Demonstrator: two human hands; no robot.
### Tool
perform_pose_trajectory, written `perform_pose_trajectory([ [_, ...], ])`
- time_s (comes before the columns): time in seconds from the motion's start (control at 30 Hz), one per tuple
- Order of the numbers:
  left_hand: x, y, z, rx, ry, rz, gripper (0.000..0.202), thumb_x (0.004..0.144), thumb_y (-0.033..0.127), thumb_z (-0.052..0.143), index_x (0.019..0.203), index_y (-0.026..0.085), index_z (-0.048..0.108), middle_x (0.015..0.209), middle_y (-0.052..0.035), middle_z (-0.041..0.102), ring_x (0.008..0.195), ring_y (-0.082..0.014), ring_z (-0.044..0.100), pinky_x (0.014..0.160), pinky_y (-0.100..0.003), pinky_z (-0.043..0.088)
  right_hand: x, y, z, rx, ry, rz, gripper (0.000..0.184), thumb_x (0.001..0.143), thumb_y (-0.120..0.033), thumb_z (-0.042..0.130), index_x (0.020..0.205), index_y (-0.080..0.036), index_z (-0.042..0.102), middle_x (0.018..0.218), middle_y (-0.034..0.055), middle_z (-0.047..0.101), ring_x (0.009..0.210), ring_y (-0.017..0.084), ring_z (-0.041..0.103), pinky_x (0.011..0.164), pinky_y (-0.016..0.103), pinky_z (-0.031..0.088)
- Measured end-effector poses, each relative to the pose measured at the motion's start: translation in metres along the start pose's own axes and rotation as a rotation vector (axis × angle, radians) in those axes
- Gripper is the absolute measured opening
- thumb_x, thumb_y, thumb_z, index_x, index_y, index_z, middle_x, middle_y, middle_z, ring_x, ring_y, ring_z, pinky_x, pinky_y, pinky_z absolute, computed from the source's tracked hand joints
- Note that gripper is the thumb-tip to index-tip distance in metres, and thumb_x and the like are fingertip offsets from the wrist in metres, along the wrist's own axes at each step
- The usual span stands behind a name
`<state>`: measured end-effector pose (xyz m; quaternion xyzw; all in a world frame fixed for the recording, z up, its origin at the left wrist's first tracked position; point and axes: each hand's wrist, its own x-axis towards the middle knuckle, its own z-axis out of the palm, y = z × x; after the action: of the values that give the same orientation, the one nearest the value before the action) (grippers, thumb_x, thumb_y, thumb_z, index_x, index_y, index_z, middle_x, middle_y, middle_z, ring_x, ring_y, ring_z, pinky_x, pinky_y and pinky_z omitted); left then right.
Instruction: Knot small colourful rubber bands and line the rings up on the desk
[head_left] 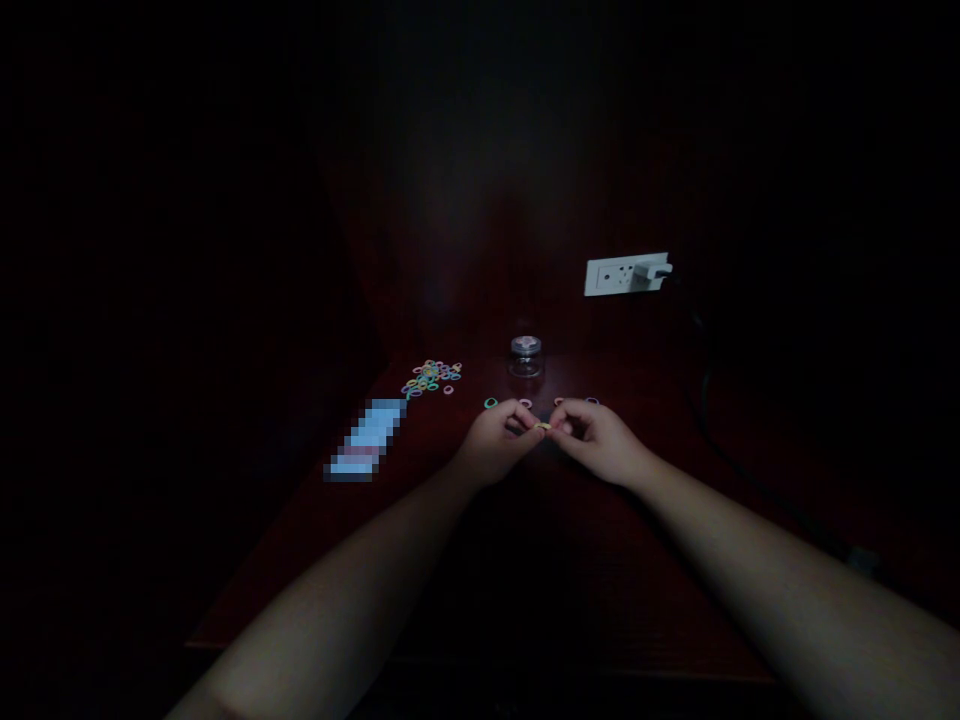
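Observation:
Between the fingertips of both hands is a small yellow hair tie [543,426]. My left hand [501,440] pinches its left side, closed at thumb and fingers. From the right, my right hand [596,438] pinches the other side the same way. Just beyond the hands, a green hair tie [491,403], a pink hair tie [526,404], a reddish hair tie [559,402] and a purple hair tie [592,401] lie spaced in a row, some partly covered by the fingers. A pile of several pastel hair ties [430,378] rests farther left.
A small clear jar [525,358] with a lid stands behind the row. At left lies a blurred-out bright rectangle [366,440]. The dark red tabletop [420,560] meets a wall with a white socket [621,274]; a plugged-in cable [705,400] runs down the right side.

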<state>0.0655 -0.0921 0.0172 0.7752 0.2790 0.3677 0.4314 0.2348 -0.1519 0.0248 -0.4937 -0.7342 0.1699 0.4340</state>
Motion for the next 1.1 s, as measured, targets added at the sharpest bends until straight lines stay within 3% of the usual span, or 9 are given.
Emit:
perform_pose_trajectory([
  [0.27,-0.0027,0.0076,0.0006,-0.023,-0.038,0.018,0.021,0.076,0.031,0.059,0.071,0.015,0.046,0.061,0.0046,0.046,0.053,-0.0055,0.039,0.049,-0.018,0.03,-0.0013,-0.0057,0.0004,-0.005,0.009,-0.029,0.011,0.078,-0.021,0.054,0.069,-0.018,0.049,0.061,-0.0029,0.045,0.057,0.011,0.042,0.069,0.029,0.047],
  [0.43,0.0004,0.0082,0.0019,-0.075,0.002,0.0,0.018,0.073,0.025,0.062,0.084,0.014,0.053,0.068,0.0026,0.052,0.058,-0.0064,0.045,0.055,-0.019,0.036,-0.0022,-0.009,-0.0006,-0.006,0.003,-0.031,0.009,0.076,-0.02,0.055,0.069,-0.019,0.05,0.061,-0.0026,0.045,0.056,0.011,0.043,0.067,0.029,0.047],
  [0.8,0.002,0.0064,0.0018,-0.182,-0.075,-0.055,0.018,0.073,0.025,0.065,0.082,0.011,0.059,0.072,-0.0017,0.061,0.062,-0.0079,0.053,0.059,-0.021,0.041,-0.0006,-0.0055,-0.0005,0.007,0.064,-0.001,0.011,0.079,-0.023,0.053,0.069,-0.018,0.05,0.061,-0.002,0.046,0.058,0.011,0.043,0.059,0.025,0.042],
  [1.1,0.0012,0.0045,0.001,-0.141,-0.046,-0.044,0.016,0.074,0.025,0.064,0.08,0.012,0.059,0.077,-0.0044,0.065,0.067,-0.0106,0.057,0.062,-0.023,0.043,-0.0007,-0.0075,-0.0008,0.061,0.064,0.005,0.008,0.079,-0.024,0.053,0.075,-0.017,0.055,0.064,-0.0004,0.05,0.059,0.012,0.045,0.058,0.025,0.042],
])
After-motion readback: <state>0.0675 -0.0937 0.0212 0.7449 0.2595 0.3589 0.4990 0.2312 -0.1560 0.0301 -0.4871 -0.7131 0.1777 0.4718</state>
